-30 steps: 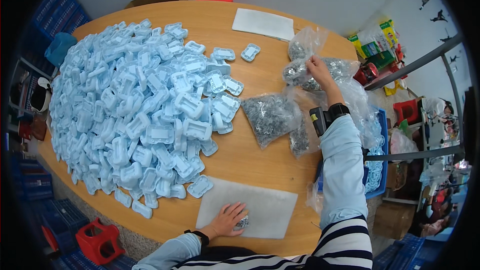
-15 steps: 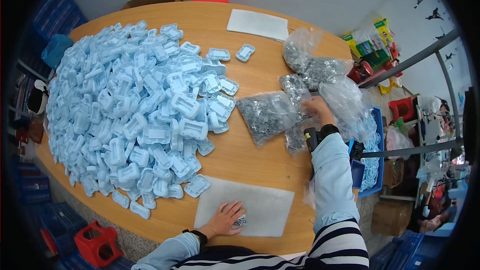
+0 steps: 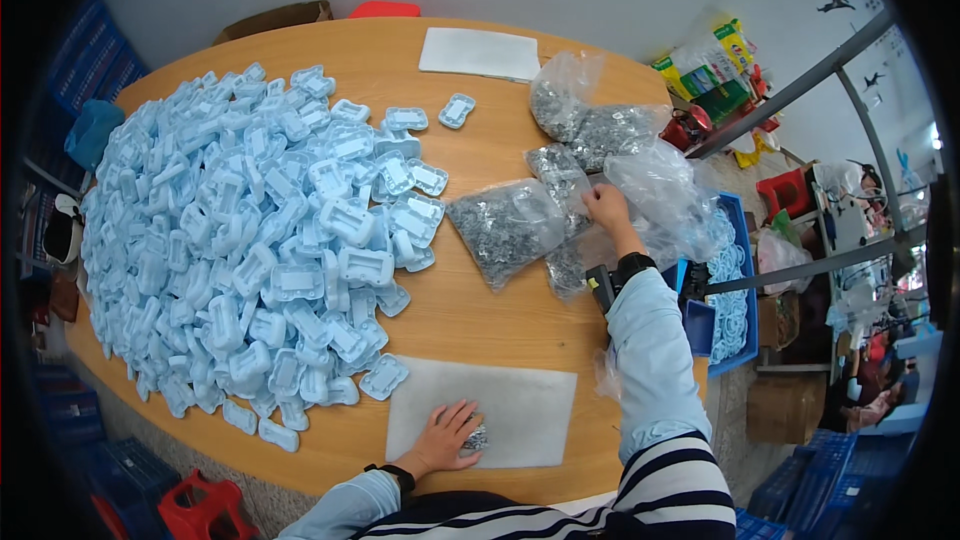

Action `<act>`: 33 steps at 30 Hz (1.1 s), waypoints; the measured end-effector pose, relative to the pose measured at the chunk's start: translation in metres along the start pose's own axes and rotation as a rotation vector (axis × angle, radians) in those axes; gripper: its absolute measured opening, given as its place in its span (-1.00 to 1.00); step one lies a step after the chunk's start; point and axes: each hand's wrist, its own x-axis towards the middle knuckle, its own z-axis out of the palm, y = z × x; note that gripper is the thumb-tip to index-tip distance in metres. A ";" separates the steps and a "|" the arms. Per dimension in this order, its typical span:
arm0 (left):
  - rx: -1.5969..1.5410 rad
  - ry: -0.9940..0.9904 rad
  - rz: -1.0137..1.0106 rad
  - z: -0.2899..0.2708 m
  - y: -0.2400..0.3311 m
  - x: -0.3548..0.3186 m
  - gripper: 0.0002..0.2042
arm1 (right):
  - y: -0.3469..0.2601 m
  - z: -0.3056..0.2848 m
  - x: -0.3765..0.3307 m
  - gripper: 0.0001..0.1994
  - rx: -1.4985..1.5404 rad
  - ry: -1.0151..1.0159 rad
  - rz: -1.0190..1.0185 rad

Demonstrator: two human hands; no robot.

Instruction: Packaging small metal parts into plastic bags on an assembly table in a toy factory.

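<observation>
My left hand lies flat with fingers apart on a white foam sheet, beside and partly over a small heap of shiny metal pieces. Farther right, my right hand has its fingers bent and closed at the edge of a clear plastic bag of small grey metal pieces. Its fingertips are partly hidden. Just left of that hand lies another full bag of such pieces, with more bags behind.
A large heap of light blue plastic shells covers the table's left. Another white sheet lies at the far edge. To the right are a black-and-yellow device by my wrist, a small dark blue box and a blue crate of light blue parts.
The whole view has shifted slightly, so most of the table appears farther left. My left hand stays on the foam sheet; my right hand remains at the bags.
</observation>
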 end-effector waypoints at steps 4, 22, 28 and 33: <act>-0.002 0.000 0.012 -0.001 0.001 0.001 -0.39 | 0.039 0.024 -0.011 -0.71 -0.205 0.030 -0.046; 0.046 0.019 0.010 -0.002 0.002 0.000 -0.41 | -0.046 0.003 -0.022 -0.77 0.065 0.042 -0.298; 0.044 0.006 0.002 0.002 0.003 0.000 -0.40 | -0.041 -0.018 -0.029 -0.78 0.071 0.278 -0.196; 0.032 0.019 0.012 0.002 0.004 -0.001 -0.40 | -0.040 -0.051 -0.031 -0.79 0.230 0.261 -0.261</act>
